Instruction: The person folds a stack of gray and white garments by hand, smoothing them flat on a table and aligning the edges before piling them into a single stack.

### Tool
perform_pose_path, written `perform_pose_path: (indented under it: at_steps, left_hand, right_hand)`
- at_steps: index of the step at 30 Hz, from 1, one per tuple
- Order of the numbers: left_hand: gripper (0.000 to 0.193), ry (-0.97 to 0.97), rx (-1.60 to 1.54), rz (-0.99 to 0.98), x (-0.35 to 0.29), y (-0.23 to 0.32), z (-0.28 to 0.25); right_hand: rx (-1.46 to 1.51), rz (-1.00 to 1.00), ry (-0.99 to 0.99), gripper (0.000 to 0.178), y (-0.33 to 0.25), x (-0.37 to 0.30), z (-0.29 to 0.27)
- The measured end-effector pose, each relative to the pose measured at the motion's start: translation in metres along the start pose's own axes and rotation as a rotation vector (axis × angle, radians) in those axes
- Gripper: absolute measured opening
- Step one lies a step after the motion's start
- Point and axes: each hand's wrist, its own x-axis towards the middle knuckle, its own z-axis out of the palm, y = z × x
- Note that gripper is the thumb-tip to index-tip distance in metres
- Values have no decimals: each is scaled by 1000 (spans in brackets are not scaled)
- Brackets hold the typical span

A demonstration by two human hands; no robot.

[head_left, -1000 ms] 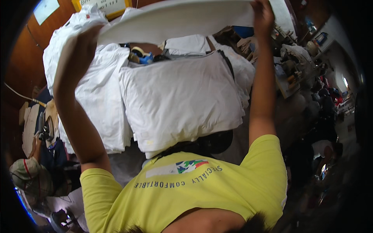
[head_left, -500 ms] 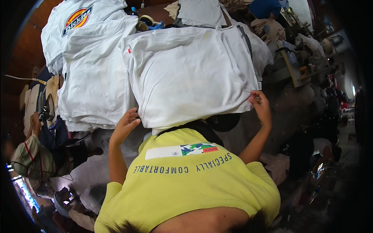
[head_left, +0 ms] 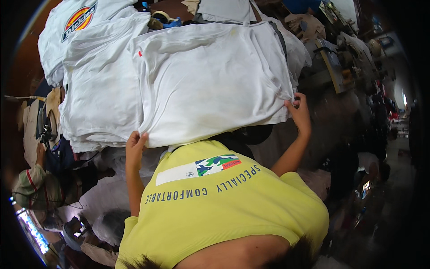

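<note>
As L fingers [head_left: 134, 138] pinch wht shirt [head_left: 206, 80], R fingers [head_left: 302, 101] do too.

White garment [head_left: 206, 85], yellow shirt [head_left: 228, 210], green-and-blue camouflage patch [head_left: 215, 165], red tag [head_left: 140, 54]

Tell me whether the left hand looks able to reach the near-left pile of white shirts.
Probably yes: the near-left pile lies beside the left hand, nothing visible between, though that hand seems to hold a corner of the middle shirt.
</note>
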Motion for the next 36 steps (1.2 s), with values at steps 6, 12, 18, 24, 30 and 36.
perform_pose_path:
  at_steps: [6, 12, 18, 24, 30, 36]
  left_hand:
    - [12, 202, 24, 439, -2, 16, 4]
    - [10, 169, -39, 473, -9, 50, 3]
    - [31, -10, -307, 304, 1, 88, -12]
    - [49, 65, -645, 1163, -56, 159, -86]
    - [32, 340, -469, 1188, -122, 182, -207]
    - [31, 726, -532, 967, -201, 187, -392]
  right_hand:
    - [139, -52, -54, 23, -1, 9, -3]
    - [734, 156, -41, 7, -25, 14, -16]
    - [1164, 203, -71, 13, -55, 70, -14]
    - [1550, -275, -594, 29, -212, 157, -44]
    - [1526, -346, -785, 27, -414, 183, 62]
    - [1577, -259, -1236, 23, -587, 147, 196]
